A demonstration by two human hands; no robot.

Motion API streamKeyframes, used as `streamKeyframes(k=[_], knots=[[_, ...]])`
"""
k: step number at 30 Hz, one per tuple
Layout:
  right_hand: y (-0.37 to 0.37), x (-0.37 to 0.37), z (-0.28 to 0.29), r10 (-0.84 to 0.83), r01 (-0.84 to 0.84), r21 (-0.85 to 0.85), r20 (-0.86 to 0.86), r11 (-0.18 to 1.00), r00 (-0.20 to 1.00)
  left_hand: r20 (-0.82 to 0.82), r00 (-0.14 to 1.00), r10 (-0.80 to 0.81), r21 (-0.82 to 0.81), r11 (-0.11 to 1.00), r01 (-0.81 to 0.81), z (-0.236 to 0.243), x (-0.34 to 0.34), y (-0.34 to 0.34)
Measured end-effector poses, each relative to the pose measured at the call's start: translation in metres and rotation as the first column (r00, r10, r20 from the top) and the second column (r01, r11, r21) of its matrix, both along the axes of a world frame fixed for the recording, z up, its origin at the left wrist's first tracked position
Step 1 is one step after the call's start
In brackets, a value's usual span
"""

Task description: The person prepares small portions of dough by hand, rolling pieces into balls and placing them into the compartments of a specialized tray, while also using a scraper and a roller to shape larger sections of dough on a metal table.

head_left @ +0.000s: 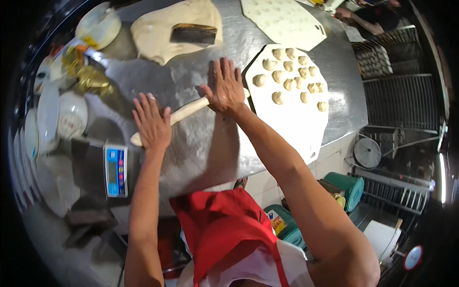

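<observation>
A long rope of pale dough (190,109) lies slantwise on the floured metal table. My left hand (153,123) presses flat near its left end, fingers stretched out. Toward the other end, my right hand (224,88) rests on the dough with its fingers spread. The rope's right tip touches or nearly touches a white board (287,129) that carries several small dough pieces (278,76). Farther back spreads a large slab of dough (155,36), with a dark-bladed dough scraper (193,34) lying on it.
A blue and white digital scale (116,171) stands at the left, near stacked white bowls (72,115) and gold wrapping (91,79). Another pale board (284,21) lies at the back. Green bins (345,189) and metal racks (401,100) stand right of the table; another person's arm (366,21) shows far right.
</observation>
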State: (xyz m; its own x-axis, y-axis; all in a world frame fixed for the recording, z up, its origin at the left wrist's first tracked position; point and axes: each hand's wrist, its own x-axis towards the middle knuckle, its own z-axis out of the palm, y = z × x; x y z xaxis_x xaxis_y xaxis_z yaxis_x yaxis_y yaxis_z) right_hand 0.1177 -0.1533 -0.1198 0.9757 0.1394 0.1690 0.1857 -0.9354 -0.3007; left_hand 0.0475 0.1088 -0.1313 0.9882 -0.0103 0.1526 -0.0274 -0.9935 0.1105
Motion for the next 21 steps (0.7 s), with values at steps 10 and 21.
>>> streamKeyframes(k=[10,21], knots=[[-0.024,-0.118,0.001,0.061,-0.061,-0.063,0.006,0.996,0.998,-0.223,0.875,-0.43,-0.032,0.9,0.434,0.013,-0.028,0.003],[-0.095,-0.124,0.034,0.324,-0.265,0.343,-0.128,0.901,0.937,-0.528,0.759,-0.381,-0.412,0.897,0.164,0.126,-0.112,-0.049]])
